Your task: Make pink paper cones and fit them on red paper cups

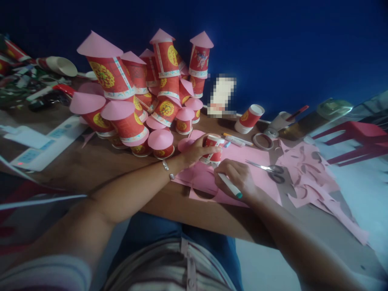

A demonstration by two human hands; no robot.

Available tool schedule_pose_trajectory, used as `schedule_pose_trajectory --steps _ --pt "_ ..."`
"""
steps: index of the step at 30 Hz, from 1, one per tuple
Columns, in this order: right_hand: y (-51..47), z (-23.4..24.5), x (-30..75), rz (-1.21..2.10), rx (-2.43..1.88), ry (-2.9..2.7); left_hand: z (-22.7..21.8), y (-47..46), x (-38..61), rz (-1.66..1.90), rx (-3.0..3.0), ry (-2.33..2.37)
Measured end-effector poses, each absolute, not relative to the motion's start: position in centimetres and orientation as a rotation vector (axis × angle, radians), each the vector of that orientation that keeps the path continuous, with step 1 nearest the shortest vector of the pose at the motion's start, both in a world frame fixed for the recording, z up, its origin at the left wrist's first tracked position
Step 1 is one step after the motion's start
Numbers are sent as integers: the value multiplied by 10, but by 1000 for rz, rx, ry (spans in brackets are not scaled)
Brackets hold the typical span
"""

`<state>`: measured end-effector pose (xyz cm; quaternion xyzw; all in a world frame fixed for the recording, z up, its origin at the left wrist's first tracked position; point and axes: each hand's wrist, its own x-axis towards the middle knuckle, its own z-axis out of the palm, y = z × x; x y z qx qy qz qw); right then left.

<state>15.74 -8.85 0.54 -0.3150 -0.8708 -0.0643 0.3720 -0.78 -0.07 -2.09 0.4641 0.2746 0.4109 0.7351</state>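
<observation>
My left hand (197,151) is wrapped round a red and white paper cup (214,150), over sheets of pink paper (251,157). Close by on the right, my right hand (235,178) grips a white marker (229,185) with a green end pointing back toward me. The marker's front end is hidden by the fingers and cannot be made out. Pink paper with round cut-outs lies under both hands. A pair of scissors (268,167) with dark handles rests on the paper, just right of my right hand.
Red cups with pink paper cones (160,139) stand stacked at the back left. A power strip (48,141) lies left. Behind the paper are another red cup (250,118) and a tape roll (262,141). Pink scraps (315,173) cover the right; a red stool (357,139) stands beyond.
</observation>
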Motion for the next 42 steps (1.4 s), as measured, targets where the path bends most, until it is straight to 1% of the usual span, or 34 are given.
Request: schedule_pose_trajectory --steps 6,19,27,32,42 --pt "-89 8 159 -117 -766 -2206 -20 -1 -7 893 1049 596" --pt "-88 4 165 -269 -823 -2070 -20 3 -10 921 874 639" --pt "-87 6 162 -191 -806 -2095 -22 5 -9 940 803 621" --pt "-88 7 159 -131 -776 -2146 -24 4 -10 875 893 597" --pt "-90 10 159 -171 -757 -2135 -19 2 -10 877 833 625"
